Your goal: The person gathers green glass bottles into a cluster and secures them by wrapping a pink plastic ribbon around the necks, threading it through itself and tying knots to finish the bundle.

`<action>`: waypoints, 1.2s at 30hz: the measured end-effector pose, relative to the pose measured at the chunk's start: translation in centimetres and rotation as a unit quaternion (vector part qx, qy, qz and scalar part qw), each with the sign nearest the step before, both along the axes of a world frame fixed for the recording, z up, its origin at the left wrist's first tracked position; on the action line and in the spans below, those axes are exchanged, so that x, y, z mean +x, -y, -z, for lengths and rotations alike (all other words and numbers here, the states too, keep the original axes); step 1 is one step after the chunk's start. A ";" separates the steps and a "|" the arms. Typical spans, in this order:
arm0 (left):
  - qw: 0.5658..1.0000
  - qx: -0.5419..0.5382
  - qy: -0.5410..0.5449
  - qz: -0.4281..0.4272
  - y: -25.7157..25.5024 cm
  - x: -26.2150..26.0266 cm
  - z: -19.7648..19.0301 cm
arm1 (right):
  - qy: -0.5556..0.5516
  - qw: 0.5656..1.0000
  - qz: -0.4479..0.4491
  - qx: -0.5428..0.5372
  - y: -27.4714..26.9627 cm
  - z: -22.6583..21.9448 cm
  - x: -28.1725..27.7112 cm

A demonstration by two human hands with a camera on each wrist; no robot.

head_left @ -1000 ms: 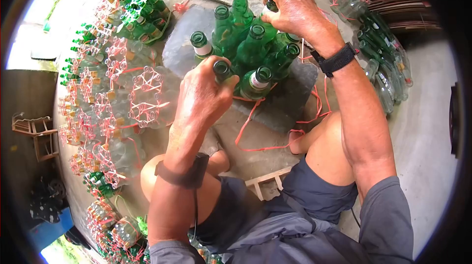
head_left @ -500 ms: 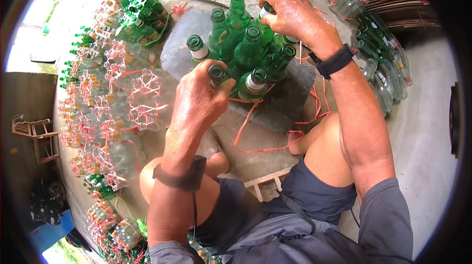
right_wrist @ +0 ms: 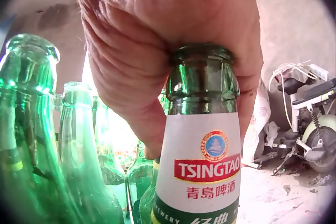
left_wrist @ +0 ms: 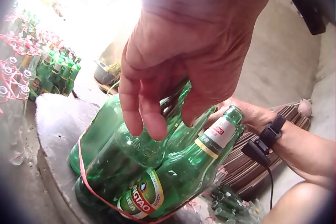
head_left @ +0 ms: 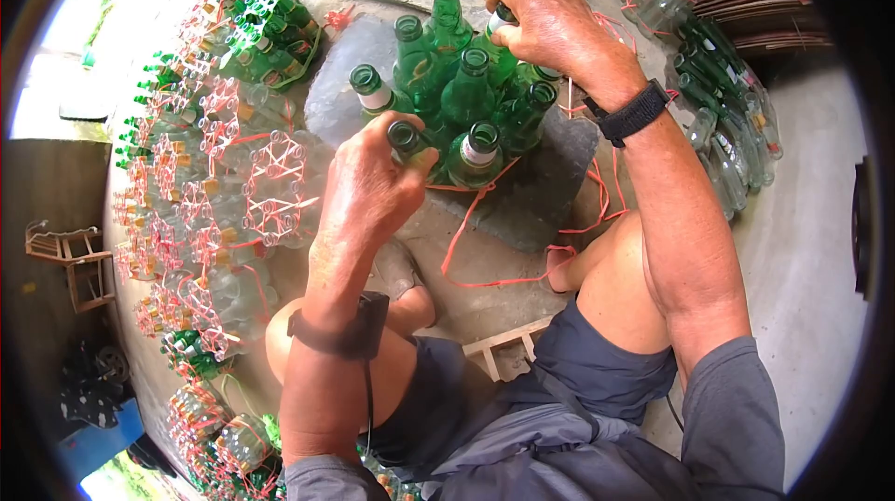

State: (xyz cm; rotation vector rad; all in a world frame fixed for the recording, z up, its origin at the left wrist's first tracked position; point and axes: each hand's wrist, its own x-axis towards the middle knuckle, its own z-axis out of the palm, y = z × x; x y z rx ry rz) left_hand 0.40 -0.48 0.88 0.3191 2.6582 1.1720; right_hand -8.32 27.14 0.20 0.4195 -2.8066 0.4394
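Above the grey stone slab (head_left: 550,198), my left hand (head_left: 366,179) and right hand (head_left: 557,27) curl closed round 2 green glass bottle necks (head_left: 405,137) (head_left: 502,16); even pressure should steady both.

Looks like a storage area (tied bottles (head_left: 277,186) crowd the floor (head_left: 466,303)).

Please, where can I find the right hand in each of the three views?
Head: the right hand is upper middle, gripping a green glass bottle.
Left wrist: right of centre, partly hidden behind a labelled bottle neck.
Right wrist: large at the top.
Shared landmark: the grouped green bottles.
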 end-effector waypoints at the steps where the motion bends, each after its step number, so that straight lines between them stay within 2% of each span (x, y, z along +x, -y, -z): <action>1: 1.000 -0.007 -0.002 -0.001 0.0 0.0 0.0 | 0.000 1.000 0.003 -0.007 0.0 -0.1 0.1; 8: 1.000 -0.010 -0.015 0.007 0.1 -0.1 0.2 | 0.021 0.998 0.065 0.012 0.3 0.0 0.3; 18: 1.000 -0.018 0.001 0.003 0.2 -0.1 -0.1 | 0.022 0.998 0.049 0.021 0.4 0.0 -0.1; 20: 1.000 -0.015 0.006 0.003 0.2 0.0 -0.2 | 0.004 1.000 0.021 0.006 0.1 0.3 -0.2; 36: 1.000 0.001 0.011 0.000 0.3 0.2 -0.2 | 0.003 1.000 0.022 0.013 0.1 -0.1 0.1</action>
